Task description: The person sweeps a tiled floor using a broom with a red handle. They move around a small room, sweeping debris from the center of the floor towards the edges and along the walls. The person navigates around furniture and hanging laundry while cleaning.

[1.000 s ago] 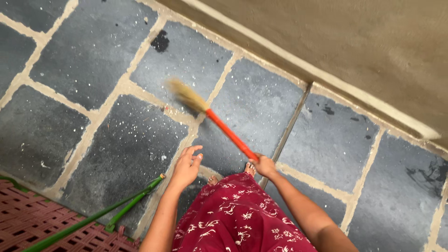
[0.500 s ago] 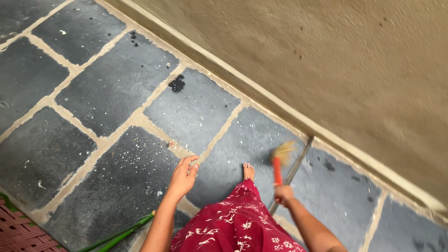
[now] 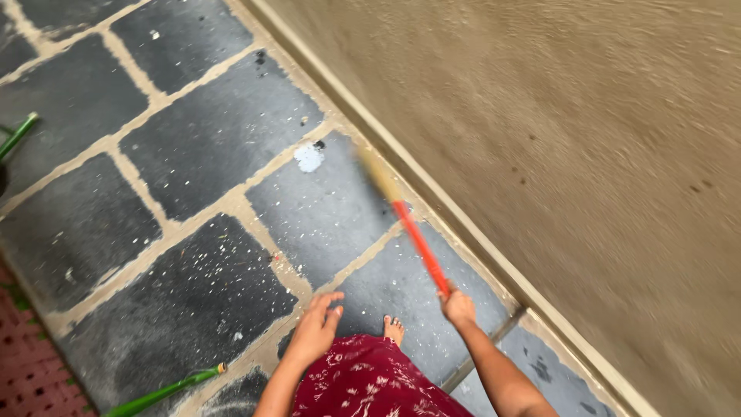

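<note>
Tan plaster wall (image 3: pixel 587 154) runs along the dark stone floor (image 3: pixel 208 139). Right hand (image 3: pixel 458 307) grips the orange-handled broom (image 3: pixel 417 239), bristles toward eleven o'clock; short strokes along the skirting would work best. Left hand (image 3: pixel 318 328) hangs open, empty.

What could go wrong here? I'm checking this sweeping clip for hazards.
The right hand swings the broom close to the wall, so the bristles might scrape it. The bare foot stands on gritty floor tiles and may pick up debris. The green pole lying behind could trip a backward step.
</note>
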